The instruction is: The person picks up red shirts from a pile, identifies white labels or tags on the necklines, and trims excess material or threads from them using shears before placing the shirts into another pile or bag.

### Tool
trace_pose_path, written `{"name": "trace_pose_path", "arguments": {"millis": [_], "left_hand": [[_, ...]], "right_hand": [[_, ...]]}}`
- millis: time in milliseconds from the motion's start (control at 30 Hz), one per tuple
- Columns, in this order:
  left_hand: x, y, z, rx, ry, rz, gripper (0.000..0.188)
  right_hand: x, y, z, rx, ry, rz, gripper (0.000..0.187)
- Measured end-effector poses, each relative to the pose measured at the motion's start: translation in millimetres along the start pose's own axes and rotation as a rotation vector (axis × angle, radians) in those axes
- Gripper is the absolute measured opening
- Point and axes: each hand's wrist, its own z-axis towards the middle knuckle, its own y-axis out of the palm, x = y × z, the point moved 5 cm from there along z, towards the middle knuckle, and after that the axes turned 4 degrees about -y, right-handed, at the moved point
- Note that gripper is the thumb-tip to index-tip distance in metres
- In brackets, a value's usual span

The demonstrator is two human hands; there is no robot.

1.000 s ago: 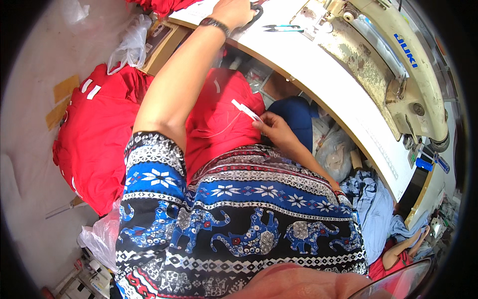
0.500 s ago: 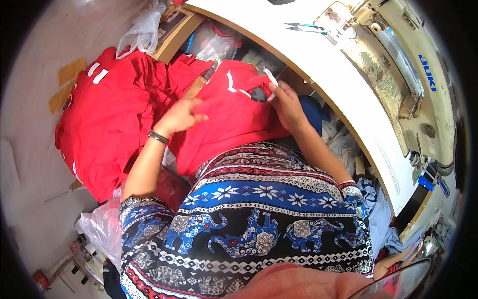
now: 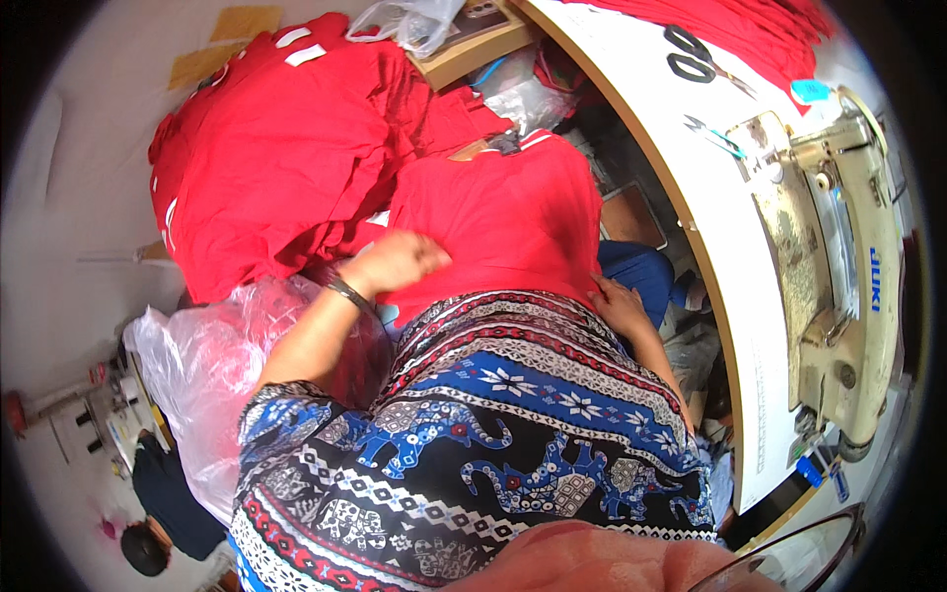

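Observation:
A red cloth garment [image 3: 503, 217] lies spread over my lap, with a dark, white-edged part at its far end. Over its left side hovers my left hand [image 3: 400, 261], slightly blurred, with fingers stretched out and nothing seen in them. A dark bracelet is on that wrist. Beside my right thigh, my right hand [image 3: 621, 304] has its fingertips closed at the garment's right edge; part of the grip is hidden. A large heap of red garments [image 3: 286, 148] with white patches sits just left of the lap.
A white sewing table [image 3: 730, 326] curves along the right, carrying a sewing machine [image 3: 858, 296], thread snips [image 3: 715, 136], black-handled scissors [image 3: 705, 64] and more red cloth [image 3: 730, 25]. Clear plastic bags [image 3: 207, 385] lie at the left. Further off at lower left is another person [image 3: 173, 498].
My right hand has left the white-edged opening and come down to the garment's right edge. The garment now lies flatter on my lap. The view has shifted, showing more of the table's far end.

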Motion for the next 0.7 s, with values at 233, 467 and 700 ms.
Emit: {"name": "trace_pose_path", "arguments": {"millis": [233,467,700], "left_hand": [[-4,-113,-50,1.303,0.064,0.636,0.050],[-83,-160,-48,1.490,0.160,-0.427,0.019],[42,-187,-136,1.255,0.810,-0.829,0.013]], "right_hand": [[15,-28,-9,0.341,-0.088,0.283,0.037],[30,-10,-11,0.414,-0.138,0.312,0.038],[-39,-48,-3,0.267,-0.252,0.694,0.026]]}}
